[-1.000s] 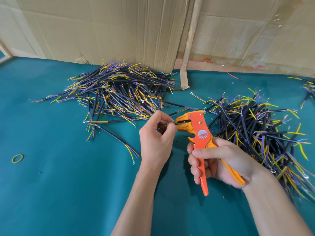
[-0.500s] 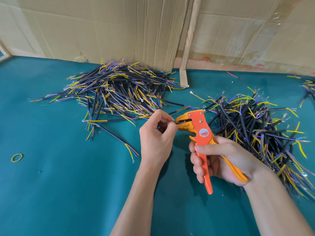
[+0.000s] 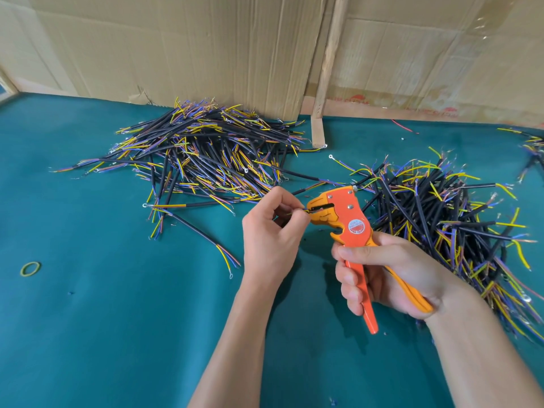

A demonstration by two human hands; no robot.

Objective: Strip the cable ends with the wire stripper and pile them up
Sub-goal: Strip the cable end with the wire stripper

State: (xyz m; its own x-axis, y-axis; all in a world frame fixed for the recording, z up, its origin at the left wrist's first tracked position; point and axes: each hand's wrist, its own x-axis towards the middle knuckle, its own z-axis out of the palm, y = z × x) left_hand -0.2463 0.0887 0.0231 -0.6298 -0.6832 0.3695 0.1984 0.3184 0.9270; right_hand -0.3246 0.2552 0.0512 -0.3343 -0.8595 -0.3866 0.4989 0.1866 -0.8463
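Left hand (image 3: 272, 231) pinches fingertips together; right hand (image 3: 385, 275) curls in a grip.

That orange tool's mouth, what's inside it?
The left hand feeds thin wire ends into the mouth of the wire stripper, which the right hand grips. How far they reach inside is hidden.

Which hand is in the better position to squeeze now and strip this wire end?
Right, probably. The right hand already grips the wire stripper handles, while the left hand pinches the wire at its mouth.
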